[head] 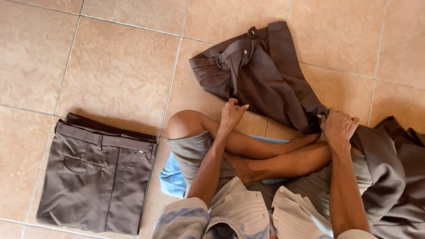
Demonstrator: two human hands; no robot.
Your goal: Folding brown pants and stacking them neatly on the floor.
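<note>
At the lower left of the frame, a folded pair of trousers (99,177) lies flat on the tiled floor (115,66). The fabric is a smooth grey-brown weave, folded into a compact, roughly rectangular block with the waistband, belt loops and a curved welt pocket facing up. The floor consists of large glazed tan tiles with thin pale grout lines.

At centre frame, the left hand (231,114) is raised above the person's bent knee, fingers curled with thumb and fingertips pinched on the lower edge of an unfolded pair of trousers (261,75). This garment is darker brown, matte, and spread loosely from upper centre toward the right, with its waistband and fly flap open and soft creases running along the leg.

At right of centre, the right hand (338,127) is closed in a fist around a bunched section of the same brown trousers.

At the far right edge, a heap of brown cloth (398,168) lies crumpled in deep folds beside the person's crossed legs.
</note>
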